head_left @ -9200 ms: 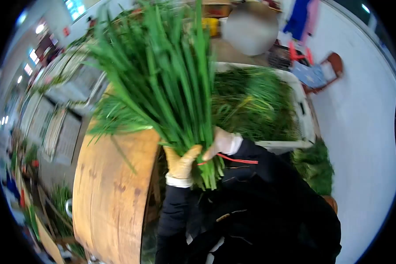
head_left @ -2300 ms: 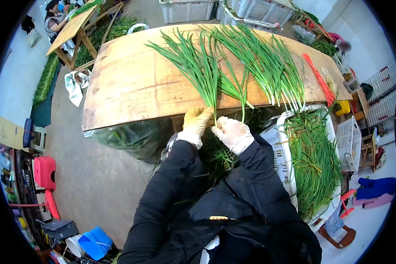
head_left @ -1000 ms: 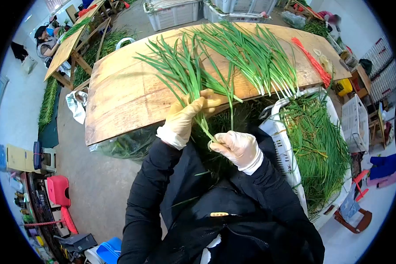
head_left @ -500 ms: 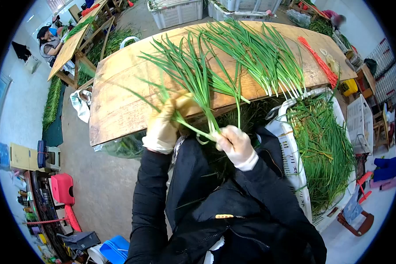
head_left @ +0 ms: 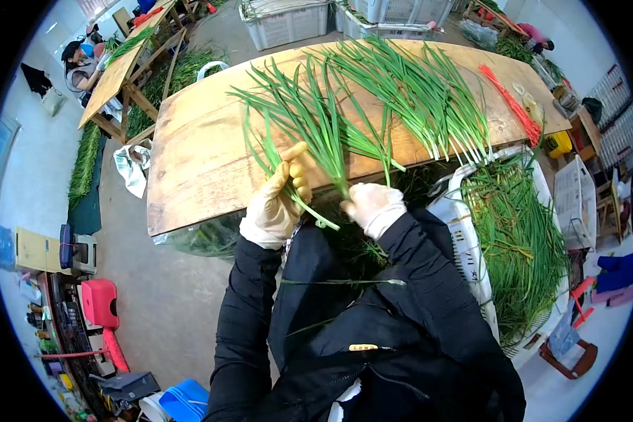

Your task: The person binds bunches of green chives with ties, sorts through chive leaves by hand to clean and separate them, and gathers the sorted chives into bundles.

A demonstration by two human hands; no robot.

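Observation:
My gloved left hand is closed round a few green onion stalks, their leaves pointing up over the table edge and the pale ends toward my lap. To its right, my gloved right hand has its fingers curled together beside the lower end of a bunch of green onions on the table; what lies in the fingers is hidden. More green onions lie in a row further right, white ends toward me. A loose thin leaf is stretched across above my dark apron.
The wooden table spans the front. A white crate of green leaves stands at my right. Red ties lie on the table's right part. A person is at another table, back left; grey crates stand behind.
My right hand has come away from the lower end of the stalks in my left hand and moved slightly up. A loose leaf now shows over my lap.

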